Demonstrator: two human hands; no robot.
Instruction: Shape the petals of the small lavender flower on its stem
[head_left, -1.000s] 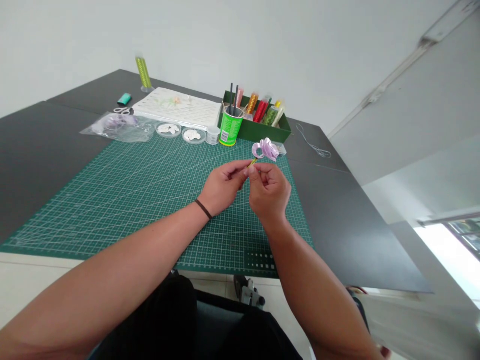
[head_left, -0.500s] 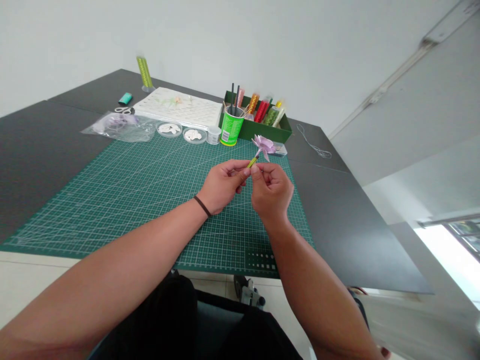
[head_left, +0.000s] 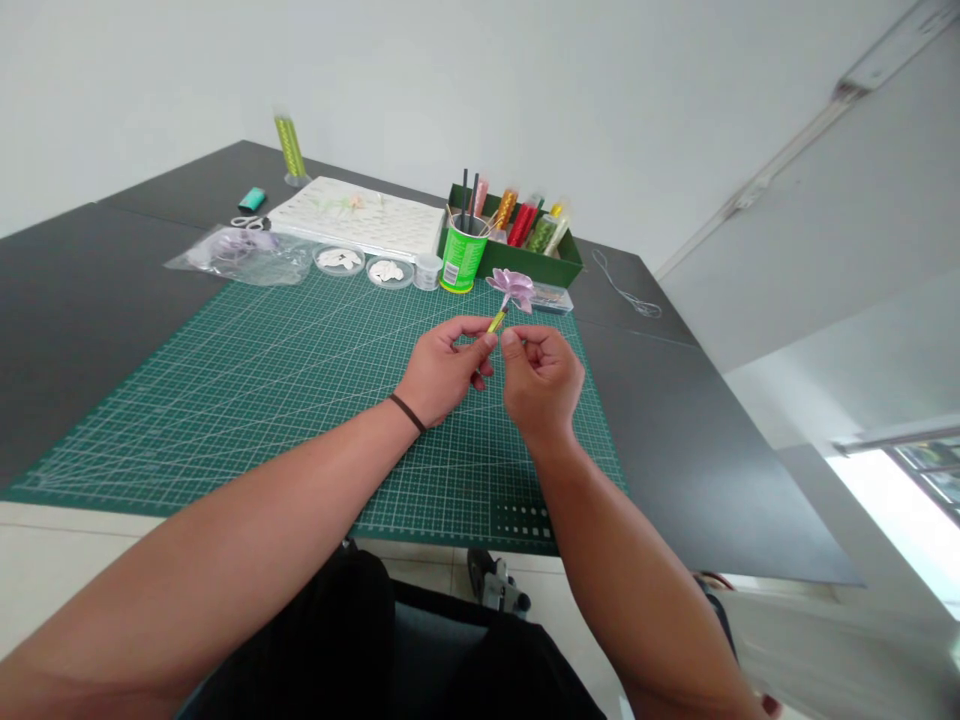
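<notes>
My left hand (head_left: 448, 365) pinches a short yellow-green stick (head_left: 496, 321) with a dark upper end. On top of the stick sits a pale purple artificial flower (head_left: 513, 288), its petals spread and its thin stalk running down to the dark end. My right hand (head_left: 544, 370) is closed in a pinch just right of the stick. Whatever lies between the right thumb and forefinger, if anything, is too small to make out. Both hands are above the green cutting mat (head_left: 315, 380).
Behind the hands stand a green can (head_left: 463, 262) of sticks and a green box (head_left: 525, 265) of coloured tubes. To the left are dishes of white pieces (head_left: 340, 260), a plastic bag (head_left: 240, 256), scissors (head_left: 250, 221) and a white board (head_left: 405, 222). A cord (head_left: 628, 288) lies at right.
The flower has turned and shifted slightly left, with the stick now more upright. A small gap has opened between my right fingertips and the left hand.
</notes>
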